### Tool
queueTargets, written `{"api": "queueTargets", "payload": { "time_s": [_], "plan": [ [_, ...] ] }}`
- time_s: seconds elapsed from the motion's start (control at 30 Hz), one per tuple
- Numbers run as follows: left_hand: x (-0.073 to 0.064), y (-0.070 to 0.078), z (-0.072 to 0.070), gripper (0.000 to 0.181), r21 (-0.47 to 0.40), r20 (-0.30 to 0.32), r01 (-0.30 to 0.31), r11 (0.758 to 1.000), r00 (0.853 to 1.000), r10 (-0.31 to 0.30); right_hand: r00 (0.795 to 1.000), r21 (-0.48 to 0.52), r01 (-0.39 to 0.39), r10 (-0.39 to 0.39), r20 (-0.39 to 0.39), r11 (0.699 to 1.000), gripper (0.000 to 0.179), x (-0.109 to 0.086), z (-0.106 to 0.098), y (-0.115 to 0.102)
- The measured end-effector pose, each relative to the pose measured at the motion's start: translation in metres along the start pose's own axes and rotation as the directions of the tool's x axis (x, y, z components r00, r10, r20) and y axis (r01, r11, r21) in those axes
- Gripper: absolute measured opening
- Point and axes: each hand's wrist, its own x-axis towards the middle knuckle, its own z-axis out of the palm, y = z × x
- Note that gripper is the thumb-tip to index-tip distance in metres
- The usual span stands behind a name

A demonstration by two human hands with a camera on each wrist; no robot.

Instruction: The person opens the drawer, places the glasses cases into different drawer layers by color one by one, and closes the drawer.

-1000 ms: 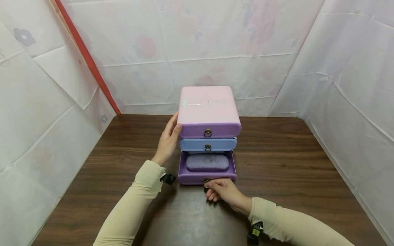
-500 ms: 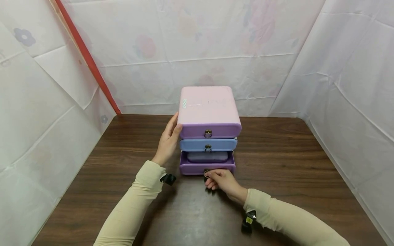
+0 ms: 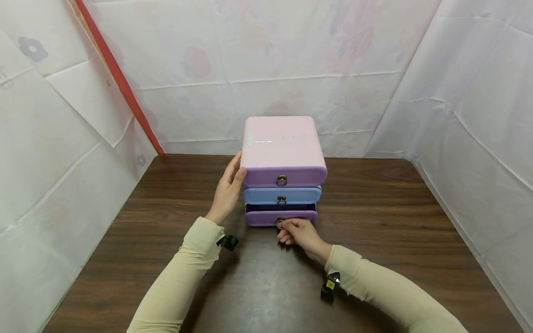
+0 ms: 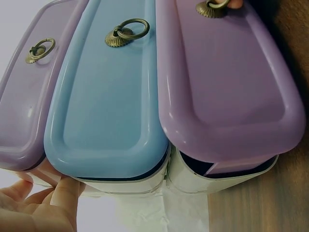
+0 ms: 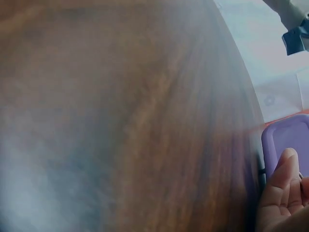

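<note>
A three-tier drawer box with a pink top (image 3: 283,141) stands mid-table. Its top drawer (image 3: 258,176) is purple, its middle drawer (image 3: 260,196) blue, and both are closed. The purple bottom drawer (image 3: 262,218) sticks out slightly, a dark gap above its front. My right hand (image 3: 306,237) pinches that drawer's brass ring pull (image 3: 280,224) between thumb and finger. Against the box's left side, near the top, rests my left hand (image 3: 226,194), fingers extended; the left wrist view shows those fingers (image 4: 65,195) touching the pale casing. The drawer's contents are hidden.
The box stands on a dark wood-grain table (image 3: 374,208). White patterned sheeting (image 3: 200,106) hangs behind and on both sides, with a red strip (image 3: 120,83) at the back left. Each wrist carries a small black camera (image 3: 228,242).
My right hand has pushed the bottom drawer inward, away from me, by its ring. The grey-purple oblong case inside has gone out of sight. My left hand has stayed put.
</note>
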Motion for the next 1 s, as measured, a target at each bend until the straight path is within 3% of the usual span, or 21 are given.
{"api": "queueTargets", "payload": {
  "time_s": [0.33, 1.0],
  "plan": [
    [0.000, 0.001, 0.000, 0.052, 0.035, -0.015, 0.019, 0.999, 1.000, -0.019, 1.000, -0.007, -0.004, 0.004, -0.029, 1.000, 0.033, 0.012, -0.001, -0.004],
    [0.002, 0.002, 0.001, 0.049, 0.054, -0.054, -0.011, 0.998, 0.998, 0.014, 0.999, -0.017, 0.007, -0.008, -0.031, 1.000, 0.032, 0.020, -0.001, -0.004]
  ]
}}
